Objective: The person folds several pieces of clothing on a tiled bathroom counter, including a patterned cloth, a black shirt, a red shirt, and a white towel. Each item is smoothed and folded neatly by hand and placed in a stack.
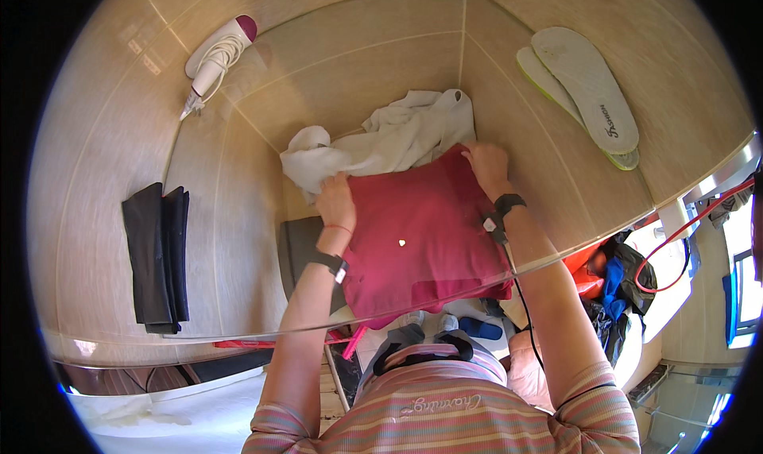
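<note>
My left hand (pixel 335 207) grips the far left corner of a dark red folded cloth (pixel 423 233), possibly a garment. On the far right corner, my right hand (pixel 487 167) has its fingers curled over the same cloth. The cloth spreads flat between both hands, seen through a clear glass shelf (pixel 381 314), and its near edge hangs in soft folds. A crumpled white cloth (pixel 411 132) lies just beyond it, close to the fingertips of my left hand. Part of a dark grey item (pixel 305 251) shows beside my left wrist.
Around the hands stand tiled walls (pixel 357 61). A white hair dryer (pixel 217 61) with wound cord lies far left, a folded black item (pixel 156 260) nearer left. Two insoles (pixel 587 90) rest at the right. A red cable (pixel 673 236) loops near piled bags (pixel 614 281).
</note>
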`<move>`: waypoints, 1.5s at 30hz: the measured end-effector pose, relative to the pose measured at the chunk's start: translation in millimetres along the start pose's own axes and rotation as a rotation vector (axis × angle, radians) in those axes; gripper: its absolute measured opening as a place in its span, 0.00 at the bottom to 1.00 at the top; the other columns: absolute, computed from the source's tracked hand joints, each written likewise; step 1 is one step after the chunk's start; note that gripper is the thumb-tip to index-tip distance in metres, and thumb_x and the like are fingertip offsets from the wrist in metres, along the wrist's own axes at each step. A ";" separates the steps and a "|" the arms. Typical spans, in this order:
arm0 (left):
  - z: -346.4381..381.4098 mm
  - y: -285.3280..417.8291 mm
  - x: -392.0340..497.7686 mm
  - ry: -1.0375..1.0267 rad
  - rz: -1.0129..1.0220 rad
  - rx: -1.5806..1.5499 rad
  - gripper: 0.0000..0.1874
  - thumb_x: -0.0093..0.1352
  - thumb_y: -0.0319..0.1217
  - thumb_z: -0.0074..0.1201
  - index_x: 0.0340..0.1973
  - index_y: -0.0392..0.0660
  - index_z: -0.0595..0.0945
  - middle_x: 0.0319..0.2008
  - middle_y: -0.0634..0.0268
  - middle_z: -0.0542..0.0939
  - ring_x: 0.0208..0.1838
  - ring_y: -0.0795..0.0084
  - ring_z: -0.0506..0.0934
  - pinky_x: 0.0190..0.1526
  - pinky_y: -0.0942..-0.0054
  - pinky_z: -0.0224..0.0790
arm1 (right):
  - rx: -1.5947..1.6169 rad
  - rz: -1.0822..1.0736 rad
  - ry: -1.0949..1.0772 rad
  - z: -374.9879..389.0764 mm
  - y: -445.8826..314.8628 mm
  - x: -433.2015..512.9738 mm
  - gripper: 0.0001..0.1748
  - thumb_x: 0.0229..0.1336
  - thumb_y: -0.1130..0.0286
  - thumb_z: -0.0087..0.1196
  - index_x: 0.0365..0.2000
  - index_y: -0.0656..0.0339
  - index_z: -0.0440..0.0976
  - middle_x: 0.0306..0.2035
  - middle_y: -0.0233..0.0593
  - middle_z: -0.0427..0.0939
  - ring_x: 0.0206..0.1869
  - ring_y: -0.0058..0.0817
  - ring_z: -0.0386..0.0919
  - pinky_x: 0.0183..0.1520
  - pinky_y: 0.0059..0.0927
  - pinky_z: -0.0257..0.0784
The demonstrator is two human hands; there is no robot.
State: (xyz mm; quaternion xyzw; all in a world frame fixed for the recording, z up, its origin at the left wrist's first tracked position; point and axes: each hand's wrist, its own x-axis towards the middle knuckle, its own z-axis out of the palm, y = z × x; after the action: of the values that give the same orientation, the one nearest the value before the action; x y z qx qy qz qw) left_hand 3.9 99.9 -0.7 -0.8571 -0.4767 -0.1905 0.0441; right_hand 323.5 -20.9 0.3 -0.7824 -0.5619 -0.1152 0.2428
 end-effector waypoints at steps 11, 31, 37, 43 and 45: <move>51.6 115.4 -105.2 -0.382 0.472 -0.237 0.32 0.74 0.50 0.49 0.72 0.58 0.67 0.77 0.50 0.55 0.79 0.36 0.50 0.72 0.31 0.47 | 0.327 0.147 0.109 -9.1 -6.5 -94.0 0.15 0.56 0.75 0.63 0.43 0.63 0.73 0.42 0.49 0.78 0.45 0.51 0.77 0.51 0.49 0.72; 112.0 266.0 -18.4 -0.297 0.329 -0.152 0.17 0.66 0.37 0.59 0.46 0.43 0.73 0.33 0.53 0.82 0.36 0.51 0.86 0.36 0.58 0.82 | 0.239 0.603 -0.264 -11.6 24.9 -351.0 0.30 0.50 0.60 0.69 0.48 0.66 0.72 0.44 0.55 0.78 0.51 0.53 0.76 0.51 0.48 0.75; 110.7 257.6 7.9 -0.376 -0.055 -0.477 0.20 0.70 0.38 0.52 0.52 0.38 0.79 0.40 0.46 0.86 0.43 0.41 0.84 0.45 0.49 0.79 | 0.374 0.723 -0.069 -12.6 11.9 -330.5 0.17 0.46 0.67 0.66 0.34 0.65 0.72 0.32 0.53 0.75 0.37 0.52 0.78 0.39 0.47 0.73; 115.5 207.2 9.3 -0.575 -0.582 -1.618 0.26 0.75 0.44 0.52 0.62 0.41 0.76 0.59 0.62 0.80 0.62 0.65 0.76 0.63 0.57 0.69 | 0.288 0.439 -0.036 -77.4 -8.2 -323.8 0.15 0.45 0.71 0.66 0.25 0.61 0.68 0.25 0.43 0.70 0.28 0.46 0.75 0.30 0.43 0.71; 121.0 170.3 2.0 -0.585 -0.671 -1.971 0.24 0.76 0.42 0.50 0.63 0.41 0.75 0.62 0.64 0.78 0.63 0.63 0.75 0.64 0.54 0.69 | 0.300 0.249 -0.076 -91.6 -18.7 -318.2 0.15 0.45 0.71 0.67 0.25 0.60 0.68 0.25 0.42 0.70 0.28 0.44 0.75 0.29 0.42 0.72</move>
State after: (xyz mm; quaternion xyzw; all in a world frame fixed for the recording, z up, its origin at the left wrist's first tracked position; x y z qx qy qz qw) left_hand 181.3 40.4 -93.7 -0.3533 -0.3159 -0.2807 -0.8346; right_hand 205.7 -324.8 -60.8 -0.8047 -0.4803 0.0305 0.3475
